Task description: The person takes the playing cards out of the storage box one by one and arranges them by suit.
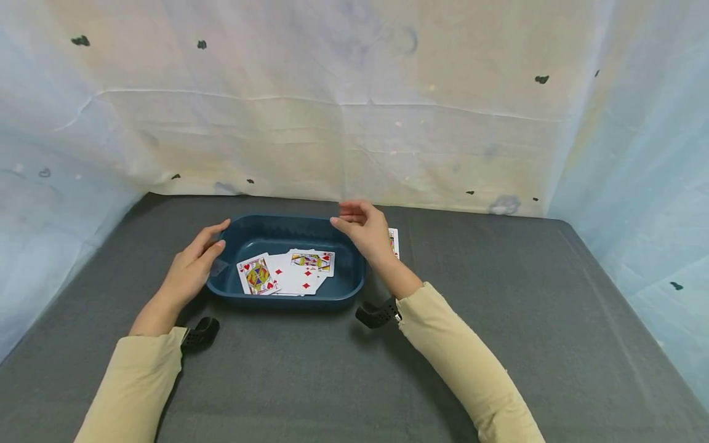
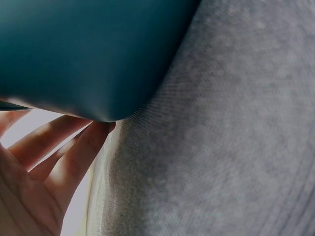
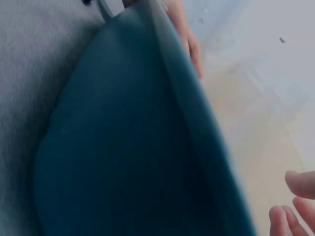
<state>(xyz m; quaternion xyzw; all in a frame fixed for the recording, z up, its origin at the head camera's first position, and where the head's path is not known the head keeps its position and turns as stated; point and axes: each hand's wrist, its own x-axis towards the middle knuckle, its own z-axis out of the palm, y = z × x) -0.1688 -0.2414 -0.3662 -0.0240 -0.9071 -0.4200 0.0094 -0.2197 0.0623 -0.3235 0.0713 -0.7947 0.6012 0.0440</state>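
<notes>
A dark blue tray (image 1: 288, 225) holds several overlapping playing cards (image 1: 288, 272), among them a red-heart face card and one with red diamonds. My left hand (image 1: 187, 271) is at its left end. In the left wrist view its extended fingers (image 2: 74, 157) meet the outer wall of the tray (image 2: 83, 59). Over the tray's right end hovers my right hand (image 1: 365, 231), fingers loosely bent and thumb apart from them, with nothing between. Another face card (image 1: 394, 241) shows from behind the right hand, mostly hidden by it.
Dark grey cloth (image 1: 498, 320) covers the table. Pale patterned sheets (image 1: 360, 141) hang behind it and along both sides. Black bands with blocky ends (image 1: 376, 315) sit at both wrists, by the beige sleeves (image 1: 465, 357). A translucent patch (image 1: 219, 267) shows at the tray's left end.
</notes>
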